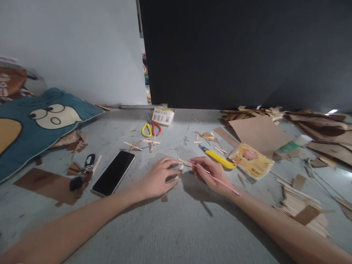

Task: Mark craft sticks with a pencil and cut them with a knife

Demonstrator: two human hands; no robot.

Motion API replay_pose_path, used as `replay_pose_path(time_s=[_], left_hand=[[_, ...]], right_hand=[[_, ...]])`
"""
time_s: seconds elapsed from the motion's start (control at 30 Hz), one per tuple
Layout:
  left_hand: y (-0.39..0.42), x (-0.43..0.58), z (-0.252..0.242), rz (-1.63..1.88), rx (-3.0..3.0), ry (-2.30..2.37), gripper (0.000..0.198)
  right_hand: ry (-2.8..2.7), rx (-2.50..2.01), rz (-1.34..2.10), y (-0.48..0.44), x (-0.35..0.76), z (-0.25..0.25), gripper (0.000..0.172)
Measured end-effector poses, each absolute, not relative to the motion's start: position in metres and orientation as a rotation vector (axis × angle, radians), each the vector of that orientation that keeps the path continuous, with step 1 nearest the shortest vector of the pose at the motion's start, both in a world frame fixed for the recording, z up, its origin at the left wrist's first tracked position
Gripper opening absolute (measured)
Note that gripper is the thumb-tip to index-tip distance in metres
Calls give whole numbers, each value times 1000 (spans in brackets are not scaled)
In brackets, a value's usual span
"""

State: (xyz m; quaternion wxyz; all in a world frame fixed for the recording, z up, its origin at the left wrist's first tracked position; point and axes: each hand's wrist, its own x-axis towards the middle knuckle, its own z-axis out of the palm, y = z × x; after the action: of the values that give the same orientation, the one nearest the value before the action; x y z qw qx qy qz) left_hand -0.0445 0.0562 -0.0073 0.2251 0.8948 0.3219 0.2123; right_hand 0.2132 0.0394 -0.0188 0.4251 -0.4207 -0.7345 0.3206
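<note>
My right hand is closed around a pink pencil, its point at a short flat wooden stick. My left hand curls at the stick's other side, with fingertips and thumb around small wooden pieces that look crossed; the fingers partly hide them. Beyond my hands lie two crosses of thin wooden sticks, a left cross and a right cross. A yellow utility knife rests just past my right hand.
Left of my hands are a black phone, keys and a blue cushion. Scissors lie at the back. On the right are a yellow packet, a glue stick, cardboard and piled wooden sticks.
</note>
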Motion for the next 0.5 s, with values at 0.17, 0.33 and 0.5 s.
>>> replay_pose_path(time_s=[0.17,0.33,0.5], left_hand=[[54,-43,-15,670,2454,956,22],[60,-43,-16,679,2411,878,26],[57,-42,-14,613,2313,1008,46]], right_hand=[[-1875,-1030,759,39,213,-17,29],[-1893,-1035,753,41,212,-18,26],[-1875,-1108,846,40,210,-21,22]])
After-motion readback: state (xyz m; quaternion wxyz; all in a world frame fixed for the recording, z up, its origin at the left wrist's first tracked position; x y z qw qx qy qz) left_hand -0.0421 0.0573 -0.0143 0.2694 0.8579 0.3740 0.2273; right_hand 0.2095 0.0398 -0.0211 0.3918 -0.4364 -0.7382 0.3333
